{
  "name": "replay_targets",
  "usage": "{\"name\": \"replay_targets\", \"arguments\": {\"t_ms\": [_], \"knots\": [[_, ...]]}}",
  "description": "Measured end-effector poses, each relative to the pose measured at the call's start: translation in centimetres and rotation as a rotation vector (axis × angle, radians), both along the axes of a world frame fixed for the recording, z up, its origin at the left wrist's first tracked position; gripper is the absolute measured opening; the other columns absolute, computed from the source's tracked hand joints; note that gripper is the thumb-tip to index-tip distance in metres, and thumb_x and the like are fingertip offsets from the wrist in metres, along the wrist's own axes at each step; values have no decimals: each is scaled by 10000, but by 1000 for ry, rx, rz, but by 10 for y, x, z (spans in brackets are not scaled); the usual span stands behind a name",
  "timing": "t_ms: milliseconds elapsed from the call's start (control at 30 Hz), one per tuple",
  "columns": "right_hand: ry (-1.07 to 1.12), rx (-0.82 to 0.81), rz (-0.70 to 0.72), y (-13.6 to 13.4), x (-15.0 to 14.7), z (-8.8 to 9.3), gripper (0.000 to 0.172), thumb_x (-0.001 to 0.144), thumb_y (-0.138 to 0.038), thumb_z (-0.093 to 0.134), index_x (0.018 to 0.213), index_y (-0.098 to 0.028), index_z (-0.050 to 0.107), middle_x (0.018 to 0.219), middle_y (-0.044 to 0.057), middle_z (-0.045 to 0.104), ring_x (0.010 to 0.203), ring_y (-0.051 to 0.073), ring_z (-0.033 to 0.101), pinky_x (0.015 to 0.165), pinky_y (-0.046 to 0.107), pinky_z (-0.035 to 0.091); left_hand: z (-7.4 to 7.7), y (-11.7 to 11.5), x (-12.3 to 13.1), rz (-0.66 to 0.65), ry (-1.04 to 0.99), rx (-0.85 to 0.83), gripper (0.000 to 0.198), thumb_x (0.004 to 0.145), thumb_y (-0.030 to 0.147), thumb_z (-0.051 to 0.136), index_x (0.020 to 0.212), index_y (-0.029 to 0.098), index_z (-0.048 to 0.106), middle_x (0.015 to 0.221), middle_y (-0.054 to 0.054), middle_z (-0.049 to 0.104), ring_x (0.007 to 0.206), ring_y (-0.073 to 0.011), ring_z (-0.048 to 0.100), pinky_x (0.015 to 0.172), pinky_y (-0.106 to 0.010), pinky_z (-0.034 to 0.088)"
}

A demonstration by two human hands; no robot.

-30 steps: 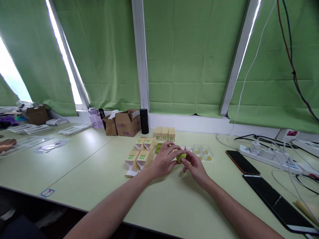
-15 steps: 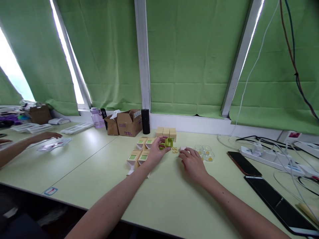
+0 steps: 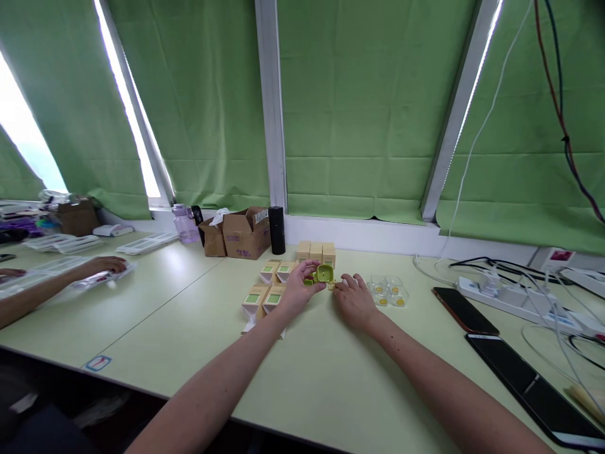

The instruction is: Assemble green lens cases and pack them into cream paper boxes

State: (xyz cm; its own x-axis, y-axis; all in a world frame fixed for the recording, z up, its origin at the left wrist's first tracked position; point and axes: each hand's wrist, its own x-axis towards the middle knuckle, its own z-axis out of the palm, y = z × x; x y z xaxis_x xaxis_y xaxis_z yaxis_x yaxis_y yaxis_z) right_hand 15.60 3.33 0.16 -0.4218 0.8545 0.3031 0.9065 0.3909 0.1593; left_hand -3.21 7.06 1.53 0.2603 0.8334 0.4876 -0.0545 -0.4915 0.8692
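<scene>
My left hand (image 3: pixel 299 288) pinches a small green plastic case (image 3: pixel 324 273), held open side up just above the pale green table (image 3: pixel 179 315). My right hand (image 3: pixel 353 297) rests on the table just right of it, fingers curled down over small pieces near the case; what lies under them is hidden. Open tan boxes with green labels (image 3: pixel 265 287) lie left of my left hand. Three closed tan boxes (image 3: pixel 316 251) stand in a row behind the case. Small clear cups with yellow bits (image 3: pixel 388 291) sit to the right of my right hand.
Cardboard boxes (image 3: pixel 241 234), a black cylinder (image 3: pixel 276 230) and a purple bottle (image 3: pixel 182 223) stand by the window sill. Two phones (image 3: pixel 466 309) and a power strip with cables (image 3: pixel 515 296) lie at the right. Another person's hand (image 3: pixel 101 265) works over trays at the far left.
My left hand took the green case from between both hands and carried it back toward the tan boxes, turning its open side up. My right hand slid forward next to it.
</scene>
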Motion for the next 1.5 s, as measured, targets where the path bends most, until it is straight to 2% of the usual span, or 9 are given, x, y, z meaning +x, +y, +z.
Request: {"name": "replay_targets", "arguments": {"t_ms": [200,433,533,667,767,833,1067,1300,1500], "knots": [[61,79,10,-17,5,5,333,811,-39,547,1063,-159,727,1184,153,736,1316,332,481,1114,503,259,4,-5,2,20,-16,-8,522,677,167,828,1142,201,591,1129,-90,730,1090,-235,692,863,-346,551],[319,199,130,-56,9,2,201,850,-70,585,863,-208,731,906,99,775,995,280,627,994,472,349,5,-10,5,22,7,24,497,696,173,834,1132,197,596,1127,-93,729,1109,-236,682,892,-350,540],[573,155,136,-63,10,-2,189,846,-85,601,825,-228,723,862,61,762,922,254,643,921,444,391,6,-13,6,17,31,13,490,701,154,823,1137,193,603,1169,-99,721,1129,-238,672,918,-355,525],[1071,38,120,-61,15,-1,57,856,-255,675,864,-244,731,940,50,756,904,245,659,840,397,457,9,-19,8,30,85,-3,497,695,147,825,1142,195,612,1232,-104,703,1164,-253,659,972,-381,501],[1412,-53,160,-56,20,1,178,834,-357,717,964,-239,746,962,65,760,880,239,675,756,357,497,12,-25,10,27,138,5,487,693,136,816,1132,198,615,1225,-90,698,1176,-255,651,1014,-403,479],[1545,-94,182,-53,22,2,260,802,-405,758,999,-236,761,958,75,764,886,240,686,740,346,518,13,-28,11,24,168,8,475,696,128,807,1126,199,616,1224,-87,692,1169,-255,650,1026,-416,474],[1682,-139,142,-55,21,6,305,718,-472,826,913,-239,813,986,92,792,902,260,704,772,376,559,12,-35,14,31,222,63,496,689,102,818,1137,206,632,1249,-90,659,1185,-256,640,1078,-461,455],[1769,-203,113,-57,22,8,360,721,-504,835,929,-213,806,884,79,762,696,163,571,598,284,450,10,-36,13,23,263,118,460,708,148,842,1119,217,647,1202,-80,653,1151,-241,640,1075,-473,474],[1920,-305,40,-57,25,10,448,661,-600,859,773,-179,754,725,39,634,691,150,523,535,238,395,13,-38,12,41,330,131,428,718,174,841,1106,217,664,1189,-70,637,1125,-234,628,1073,-467,472]]}}
